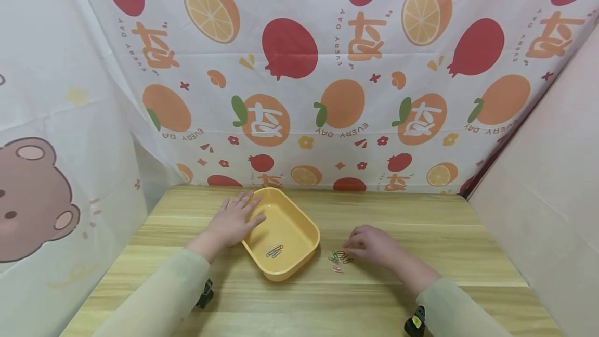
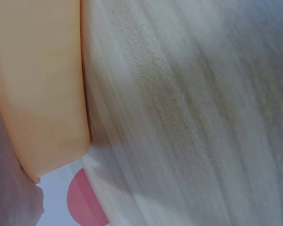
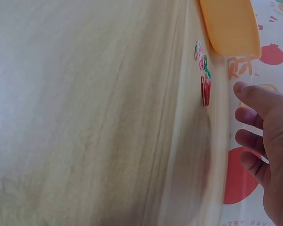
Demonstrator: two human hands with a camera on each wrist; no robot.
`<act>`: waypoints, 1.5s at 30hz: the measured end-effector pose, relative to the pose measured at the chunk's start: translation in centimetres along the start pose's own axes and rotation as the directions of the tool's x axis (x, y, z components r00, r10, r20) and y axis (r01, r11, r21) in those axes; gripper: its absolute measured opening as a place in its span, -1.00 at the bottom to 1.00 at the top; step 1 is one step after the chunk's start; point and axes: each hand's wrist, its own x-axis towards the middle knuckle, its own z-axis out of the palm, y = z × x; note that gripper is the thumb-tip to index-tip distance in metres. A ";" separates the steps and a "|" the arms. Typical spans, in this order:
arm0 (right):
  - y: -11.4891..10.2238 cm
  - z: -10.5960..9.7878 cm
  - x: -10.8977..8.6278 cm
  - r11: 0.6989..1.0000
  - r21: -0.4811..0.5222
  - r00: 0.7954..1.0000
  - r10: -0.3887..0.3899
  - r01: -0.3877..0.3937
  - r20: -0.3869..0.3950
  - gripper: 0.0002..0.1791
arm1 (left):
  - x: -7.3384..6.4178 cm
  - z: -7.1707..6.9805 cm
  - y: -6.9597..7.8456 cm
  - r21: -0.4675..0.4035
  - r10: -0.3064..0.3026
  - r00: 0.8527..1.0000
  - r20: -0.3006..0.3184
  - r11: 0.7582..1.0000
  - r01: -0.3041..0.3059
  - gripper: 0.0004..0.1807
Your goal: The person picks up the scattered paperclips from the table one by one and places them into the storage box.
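Paper clips [image 1: 335, 258]: red, green, pink, clustered beside yellow tray [image 1: 286, 227].

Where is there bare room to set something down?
Bare table lies between the sleeves, nearer than the yellow tray; more lies right of the right hand, toward the side curtain. Crowded: the gap between tray and right hand, where paper clips lie, and the tray's left rim, under the left hand.
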 end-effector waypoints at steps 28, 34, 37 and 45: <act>-0.3 1.6 0.8 0.994 0.008 0.991 0.108 -0.109 0.084 -0.85 | -0.2 0.0 0.2 -0.009 -0.008 1.000 -0.002 1.000 0.008 -0.24; -0.3 1.6 0.9 0.994 0.004 0.990 0.110 -0.111 0.093 -0.87 | -0.2 0.1 0.0 0.002 -0.005 1.000 -0.003 1.000 0.005 -0.22; -0.3 1.5 0.9 0.993 0.010 0.989 0.115 -0.116 0.092 -0.87 | -0.1 0.1 0.0 -0.007 -0.003 1.000 -0.010 1.000 0.003 -0.24; 0.0 1.6 0.4 0.995 0.022 0.993 0.094 -0.096 0.078 -0.88 | 0.0 0.3 -0.1 -0.001 -0.005 1.000 -0.009 1.000 0.005 -0.23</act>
